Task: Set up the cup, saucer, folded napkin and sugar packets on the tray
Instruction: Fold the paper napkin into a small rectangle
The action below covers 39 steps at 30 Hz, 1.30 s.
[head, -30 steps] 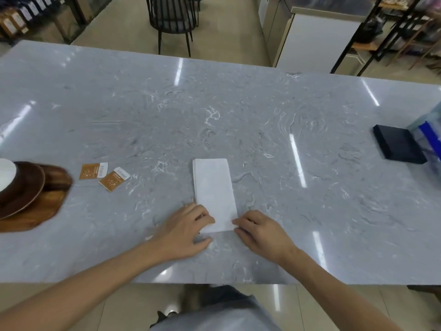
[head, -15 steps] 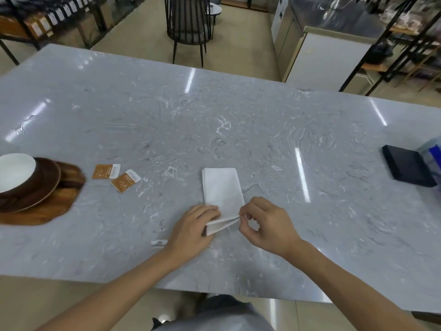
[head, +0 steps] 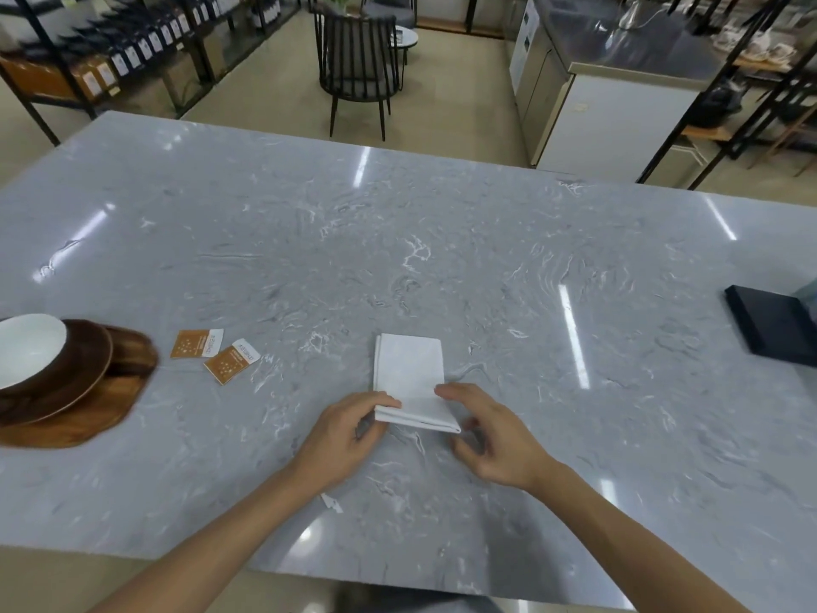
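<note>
At far left, a wooden tray lies on the grey marble table, partly cut off by the frame edge. On it sits a dark brown saucer, and on the saucer a white cup, seen from above and also cropped at the left. Just right of the tray, on the bare table, lie two orange sugar packets with white ends: the first packet lies almost level, the second packet lies tilted just beside it, their corners close together.

Near the middle, toward the person's edge of the table, lies the white napkin, folded into a short rectangle with its layered fold edge facing the person. The left hand rests at the napkin's near left corner, fingers bent, fingertips touching the folded edge and pressing on it. The right hand is at the near right corner: its forefinger lies on top of the napkin, while the thumb and the other fingers hang loosely curled above the table, gripping nothing. A small white scrap lies on the table between the forearms.

At far right, a flat black box lies on the table, well apart from the napkin. Beyond the table stands a black chair.
</note>
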Available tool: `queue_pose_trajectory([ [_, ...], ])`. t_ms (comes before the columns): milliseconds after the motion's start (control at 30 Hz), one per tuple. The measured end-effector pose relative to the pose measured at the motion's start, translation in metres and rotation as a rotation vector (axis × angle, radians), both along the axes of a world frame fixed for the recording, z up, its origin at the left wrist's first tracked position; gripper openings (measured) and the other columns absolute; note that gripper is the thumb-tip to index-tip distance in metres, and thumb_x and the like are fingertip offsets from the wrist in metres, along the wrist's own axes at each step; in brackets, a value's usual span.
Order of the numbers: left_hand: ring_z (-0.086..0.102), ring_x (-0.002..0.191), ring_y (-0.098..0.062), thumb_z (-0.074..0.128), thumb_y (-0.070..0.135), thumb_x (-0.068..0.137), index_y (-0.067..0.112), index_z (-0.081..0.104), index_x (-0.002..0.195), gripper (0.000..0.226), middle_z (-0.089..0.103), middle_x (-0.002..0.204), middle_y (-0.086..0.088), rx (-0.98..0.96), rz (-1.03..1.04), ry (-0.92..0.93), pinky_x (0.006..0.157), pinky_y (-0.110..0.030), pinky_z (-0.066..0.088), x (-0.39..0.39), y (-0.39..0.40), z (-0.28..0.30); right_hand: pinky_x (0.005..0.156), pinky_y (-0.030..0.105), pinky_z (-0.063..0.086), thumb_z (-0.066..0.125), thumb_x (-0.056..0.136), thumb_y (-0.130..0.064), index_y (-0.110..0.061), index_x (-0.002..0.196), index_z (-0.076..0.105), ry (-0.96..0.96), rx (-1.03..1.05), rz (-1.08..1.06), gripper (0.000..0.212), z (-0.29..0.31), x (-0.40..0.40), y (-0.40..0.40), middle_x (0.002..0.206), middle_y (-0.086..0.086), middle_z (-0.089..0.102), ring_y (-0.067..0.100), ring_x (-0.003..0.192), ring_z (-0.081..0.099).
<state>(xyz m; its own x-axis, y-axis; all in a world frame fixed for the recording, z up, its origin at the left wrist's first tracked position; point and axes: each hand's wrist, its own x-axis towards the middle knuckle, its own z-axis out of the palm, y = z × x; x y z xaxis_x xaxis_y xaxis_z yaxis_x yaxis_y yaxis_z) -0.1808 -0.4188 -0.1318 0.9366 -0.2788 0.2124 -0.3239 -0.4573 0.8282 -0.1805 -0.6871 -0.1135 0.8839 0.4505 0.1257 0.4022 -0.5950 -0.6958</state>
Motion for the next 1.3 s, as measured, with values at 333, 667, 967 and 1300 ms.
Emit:
queue_pose_trajectory([
  [333,0.060,0.064,0.003,0.060,0.024,0.101,0.033,0.061,0.105,0.010,0.064,0.080,0.026,-0.010,0.077,0.036,0.060,-0.012,0.045,0.027,-0.005,0.008,0.079,0.017,0.049,0.057,0.104,-0.023,-0.019,0.115,0.069,-0.001,0.122,-0.184,0.017,-0.015,0.028,0.012,0.107,-0.009,0.069,0.003,0.098,0.063],
  [667,0.066,0.067,-0.015,0.063,0.039,0.096,0.022,0.064,0.090,0.018,0.070,0.073,0.004,0.048,0.414,0.169,0.062,-0.042,0.056,0.073,-0.030,-0.002,0.071,0.029,0.059,0.069,0.094,-0.032,-0.023,0.111,0.070,0.238,0.209,-0.587,0.019,-0.026,0.054,0.033,0.085,-0.013,0.075,0.002,0.076,0.070],
  [967,0.063,0.098,-0.025,0.066,0.033,0.094,0.018,0.057,0.128,0.038,0.055,0.120,-0.006,0.357,0.454,-0.020,0.068,-0.040,0.059,0.072,-0.036,0.000,0.070,0.039,0.059,0.060,0.096,-0.032,-0.021,0.137,0.047,0.144,-0.019,-0.552,0.044,-0.025,0.054,0.039,0.108,-0.004,0.062,0.012,0.078,0.067],
  [1300,-0.002,0.158,-0.015,0.007,0.047,0.102,0.013,0.011,0.161,0.069,0.009,0.171,0.000,0.770,0.076,-0.032,0.128,-0.042,0.008,0.084,-0.048,-0.018,0.128,0.045,0.015,0.035,0.107,-0.032,-0.011,0.161,0.021,-0.106,-0.412,-0.212,0.060,-0.037,0.080,0.060,0.170,0.005,0.019,0.020,0.158,0.009],
])
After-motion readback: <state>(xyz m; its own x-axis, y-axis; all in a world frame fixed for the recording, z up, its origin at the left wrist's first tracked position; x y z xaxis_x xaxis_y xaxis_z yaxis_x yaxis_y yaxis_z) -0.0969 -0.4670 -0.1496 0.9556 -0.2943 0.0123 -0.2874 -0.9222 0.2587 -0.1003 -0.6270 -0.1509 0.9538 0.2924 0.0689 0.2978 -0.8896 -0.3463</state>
